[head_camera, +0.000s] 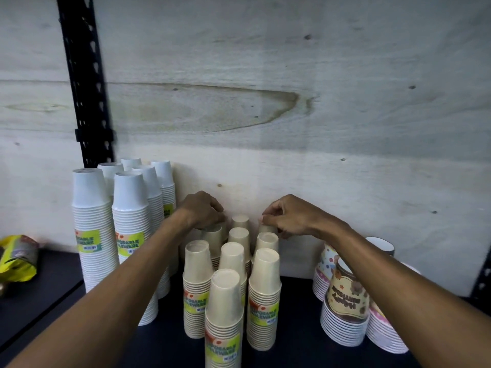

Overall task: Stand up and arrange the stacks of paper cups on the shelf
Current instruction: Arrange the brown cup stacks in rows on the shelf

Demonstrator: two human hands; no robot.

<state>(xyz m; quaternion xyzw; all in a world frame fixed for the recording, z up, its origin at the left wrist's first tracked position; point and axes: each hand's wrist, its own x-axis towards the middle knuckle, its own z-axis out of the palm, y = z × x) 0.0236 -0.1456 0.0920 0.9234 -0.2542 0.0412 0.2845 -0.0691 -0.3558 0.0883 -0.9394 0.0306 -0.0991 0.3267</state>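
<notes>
Standing upside down in tight rows on the dark shelf board (297, 314), the beige paper cup stacks with green-and-yellow labels (264, 296) run from the near edge back to the pale plywood back panel (265, 102), each stack's long axis upright, with the rearmost stacks just in front of that panel. Both hands sit over that back row, well beyond the nearest stack, so the coming move looks like a matter of the far end of the cluster and not the front. The left hand (203, 209) arches over the back-left beige stack (212, 236), its fingers curled down around the top cup and seemingly gripping it. The right hand (285, 216) hangs over the back-right beige stack (267, 229), fingertips pinched at its top rim; whether it truly holds the cup or merely touches it I cannot tell for sure. The middle back stack (240, 221) stands free between the two hands, about equally near to each. Judging by this, each hand will shift or straighten the stack on its own side, keeping it vertical and clear of its neighbours. To the left stand taller white paper cup stacks (91, 235) bearing the same labels, and farther left lies a yellow crumpled packet (18, 257). To the right, under the right forearm, stand shorter stacks of patterned party cups (345, 309).
</notes>
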